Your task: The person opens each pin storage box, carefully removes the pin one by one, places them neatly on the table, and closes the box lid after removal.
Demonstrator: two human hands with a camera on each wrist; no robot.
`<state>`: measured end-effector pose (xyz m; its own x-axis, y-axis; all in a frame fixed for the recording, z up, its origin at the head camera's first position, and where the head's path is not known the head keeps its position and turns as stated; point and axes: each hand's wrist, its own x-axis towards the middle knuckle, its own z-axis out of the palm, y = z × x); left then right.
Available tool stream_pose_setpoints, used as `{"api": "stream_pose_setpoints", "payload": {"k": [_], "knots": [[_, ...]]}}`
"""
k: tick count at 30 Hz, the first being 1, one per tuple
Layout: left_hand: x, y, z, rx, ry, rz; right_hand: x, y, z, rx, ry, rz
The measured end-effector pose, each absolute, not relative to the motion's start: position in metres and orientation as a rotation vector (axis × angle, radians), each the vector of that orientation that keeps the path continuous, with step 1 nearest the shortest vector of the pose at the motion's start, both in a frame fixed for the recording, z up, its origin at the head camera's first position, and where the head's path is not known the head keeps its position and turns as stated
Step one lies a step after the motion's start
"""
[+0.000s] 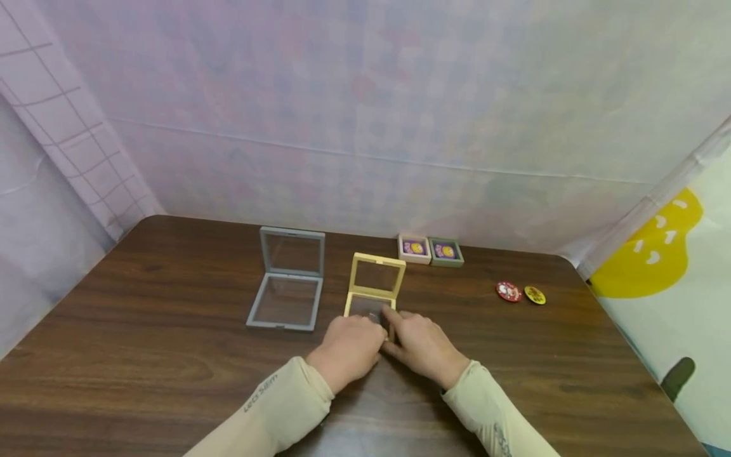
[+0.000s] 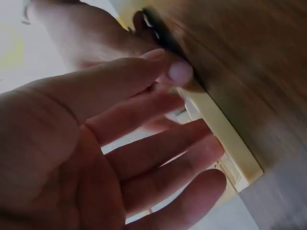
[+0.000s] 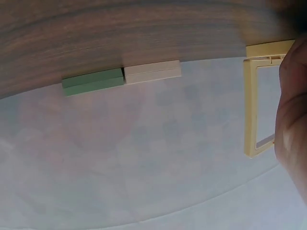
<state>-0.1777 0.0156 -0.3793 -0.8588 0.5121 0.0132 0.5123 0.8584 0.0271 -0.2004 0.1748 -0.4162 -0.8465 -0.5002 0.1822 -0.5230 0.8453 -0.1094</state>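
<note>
A small yellow display frame (image 1: 375, 293) with clear panes stands open like a hinged case on the brown table, its lid raised at the back. Over its front left part is my left hand (image 1: 352, 346), with fingers touching the frame's pale front edge (image 2: 225, 132). My right hand (image 1: 424, 346) holds the frame's front right corner, one finger over the base and the thumb by the front edge. Both hands' fingertips meet close together there. Whether a small thing lies between them is hidden. In the right wrist view the raised lid (image 3: 250, 108) shows beside the right hand.
Left of the hands, a larger grey display frame (image 1: 313, 303) stands open. Behind are a pink box (image 1: 414, 259) and a green box (image 1: 447, 262), each with a purple and yellow picture. A red badge (image 1: 509, 291) and a yellow badge (image 1: 535, 294) lie at right.
</note>
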Motion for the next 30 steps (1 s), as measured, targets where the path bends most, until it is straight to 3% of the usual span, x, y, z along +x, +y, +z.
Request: {"api": "stream_pose_setpoints", "payload": {"k": [30], "knots": [[-0.197, -0.009, -0.374, -0.605, -3.244, 0.029, -0.199, 0.175, -0.420, 0.808, -2.871, 0.113]]}}
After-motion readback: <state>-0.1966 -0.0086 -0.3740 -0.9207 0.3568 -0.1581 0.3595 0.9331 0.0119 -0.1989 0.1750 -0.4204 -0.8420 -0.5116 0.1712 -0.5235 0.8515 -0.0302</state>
